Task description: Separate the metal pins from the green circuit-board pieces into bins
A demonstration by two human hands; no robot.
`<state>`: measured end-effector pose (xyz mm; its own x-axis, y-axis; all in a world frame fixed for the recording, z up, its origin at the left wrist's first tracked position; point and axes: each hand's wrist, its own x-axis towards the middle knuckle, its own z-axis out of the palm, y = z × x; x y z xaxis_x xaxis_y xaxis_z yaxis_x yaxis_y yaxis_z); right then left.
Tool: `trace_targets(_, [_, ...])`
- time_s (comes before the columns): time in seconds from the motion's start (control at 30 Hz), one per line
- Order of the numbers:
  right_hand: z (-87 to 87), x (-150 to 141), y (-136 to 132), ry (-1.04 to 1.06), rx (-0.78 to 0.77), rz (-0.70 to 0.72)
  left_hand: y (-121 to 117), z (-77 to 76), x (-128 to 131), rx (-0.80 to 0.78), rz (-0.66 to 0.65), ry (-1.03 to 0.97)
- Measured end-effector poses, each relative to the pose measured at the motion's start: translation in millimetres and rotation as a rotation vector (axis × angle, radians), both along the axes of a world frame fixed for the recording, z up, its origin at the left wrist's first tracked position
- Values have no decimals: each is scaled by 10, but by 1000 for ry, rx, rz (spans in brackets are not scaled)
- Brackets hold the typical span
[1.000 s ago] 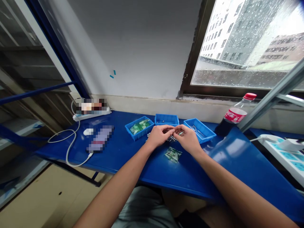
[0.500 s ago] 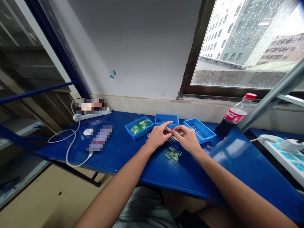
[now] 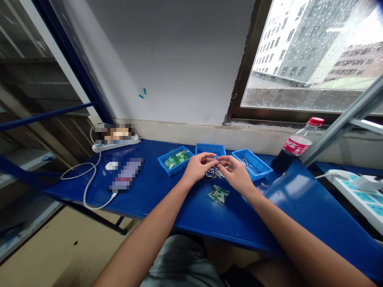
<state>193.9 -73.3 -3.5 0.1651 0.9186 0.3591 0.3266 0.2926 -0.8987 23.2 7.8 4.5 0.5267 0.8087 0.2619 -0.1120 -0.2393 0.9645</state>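
My left hand point(image 3: 198, 167) and my right hand point(image 3: 235, 169) meet fingertip to fingertip above a pile of small shiny metal pieces point(image 3: 214, 173). Both are closed in a pinch; whatever lies between the fingertips is too small to name. Just in front of the pile, a clear and green plastic packet point(image 3: 219, 194) with slim pieces inside lies on the blue table point(image 3: 206, 223). Behind my hands is a blue bin point(image 3: 210, 149), partly covered by them. To its left, another blue bin point(image 3: 169, 172) holds green packets point(image 3: 177, 158). A third blue bin point(image 3: 261, 174) on the right contains a few thin metal pieces point(image 3: 247, 164).
A cola bottle point(image 3: 296, 145) stands behind the right bin, beside a metal post point(image 3: 344, 119). Farther right is a white power strip point(image 3: 359, 195). At left lie a blurred-out flat object point(image 3: 127, 175) with a white cable point(image 3: 89, 195) and a round white object point(image 3: 111, 166).
My left hand's raised fingers have lowered and curled toward the right hand's fingertips. More of the metal pile shows beneath. The packet and bins stay in place.
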Motion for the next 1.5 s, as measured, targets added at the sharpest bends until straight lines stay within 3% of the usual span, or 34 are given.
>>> trace_targets(0.17, [-7, -9, 7, -5, 5, 10, -14, 21, 2, 18, -1, 15])
trace_targets(0.33, [22, -8, -1, -28, 3, -69, -59, 65, -12, 122, 120, 134])
trace_targets(0.5, [55, -3, -33, -67, 16, -138, -118, 82, 1, -24, -67, 177])
trace_targets(0.6, [42, 3, -32, -101, 31, -158, -128, 60, 15, 4, -141, 146])
trace_targets(0.8, [3, 30, 10, -265, 114, -162, -61, -9, -1, 157, -28, 204])
trace_targets(1.13, [21, 25, -5, -212, 33, -104, -138, 62, -22, 364, 63, 380])
trace_targets(1.33, [25, 40, 7, -145, 26, -165, -123, 66, -17, 306, 45, 229])
trace_targets(1.5, [46, 17, -7, -136, -1, -127, -53, 44, -5, 190, 81, 62])
